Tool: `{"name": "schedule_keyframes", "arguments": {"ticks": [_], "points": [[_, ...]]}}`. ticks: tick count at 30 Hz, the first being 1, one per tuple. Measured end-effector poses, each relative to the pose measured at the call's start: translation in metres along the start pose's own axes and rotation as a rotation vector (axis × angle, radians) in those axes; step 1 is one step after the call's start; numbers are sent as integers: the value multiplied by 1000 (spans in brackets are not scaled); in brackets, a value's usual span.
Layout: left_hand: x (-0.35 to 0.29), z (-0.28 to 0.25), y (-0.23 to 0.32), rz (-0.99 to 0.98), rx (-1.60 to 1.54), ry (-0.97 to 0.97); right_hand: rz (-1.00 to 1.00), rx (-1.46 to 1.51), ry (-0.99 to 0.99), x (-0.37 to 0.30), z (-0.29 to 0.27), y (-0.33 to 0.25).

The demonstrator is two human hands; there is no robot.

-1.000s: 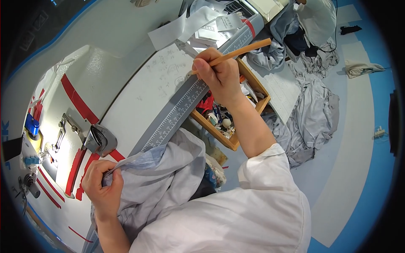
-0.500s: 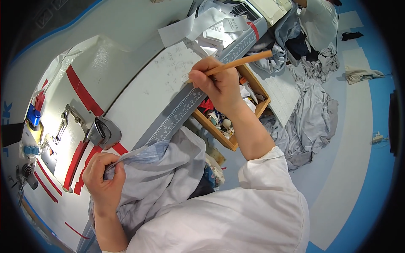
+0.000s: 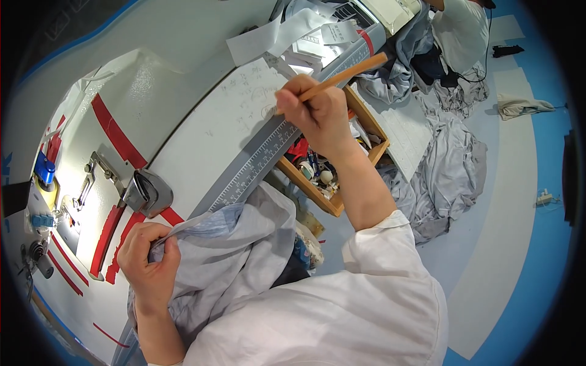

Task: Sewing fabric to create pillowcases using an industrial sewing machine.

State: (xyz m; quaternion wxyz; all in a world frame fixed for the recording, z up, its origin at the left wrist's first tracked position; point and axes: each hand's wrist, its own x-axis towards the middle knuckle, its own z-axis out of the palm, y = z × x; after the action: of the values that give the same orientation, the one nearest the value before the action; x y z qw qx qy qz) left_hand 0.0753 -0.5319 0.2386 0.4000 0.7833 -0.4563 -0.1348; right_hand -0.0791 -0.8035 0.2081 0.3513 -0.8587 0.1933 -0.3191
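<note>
My right hand (image 3: pixel 317 116) is closed round an orange pencil (image 3: pixel 345 74), its point down at the white tabletop (image 3: pixel 213 116) beside some faint pencil writing. The wrist hovers over the printed ruler strip (image 3: pixel 259 161) along the table's near edge. At the lower left, my left hand (image 3: pixel 148 256) pinches the edge of a pale grey garment (image 3: pixel 244 244), which shows a blue-grey patch near the fingers and hangs over the table edge toward my lap.
Below my right forearm is an open wooden drawer (image 3: pixel 308 189) full of small items. A sewing machine's metal parts (image 3: pixel 148 192) and red tape strips (image 3: pixel 116 131) lie left. White paper labels (image 3: pixel 305 46) are piled at the back. Crumpled grey fabric (image 3: pixel 448 177) and another person (image 3: pixel 461 33) are to the right.
The pencil's upper end has tipped slightly upward in the picture as my right hand shifts a little at the writing. My left hand keeps its pinch on the garment.
</note>
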Motion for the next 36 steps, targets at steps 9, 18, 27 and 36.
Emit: {"name": "schedule_keyframes", "arguments": {"ticks": [9,18,27,36], "points": [[2,-1,1,44,-13,32,176,213,76,1,7,-20],[5,-3,-5,86,-47,21,-284,695,-103,-33,72,-107],[11,-13,-4,-178,-207,-87,-212,503,-174,-39,100,-91],[17,-18,-2,-317,-310,-165,-312,442,-84,-36,108,-92]]}}
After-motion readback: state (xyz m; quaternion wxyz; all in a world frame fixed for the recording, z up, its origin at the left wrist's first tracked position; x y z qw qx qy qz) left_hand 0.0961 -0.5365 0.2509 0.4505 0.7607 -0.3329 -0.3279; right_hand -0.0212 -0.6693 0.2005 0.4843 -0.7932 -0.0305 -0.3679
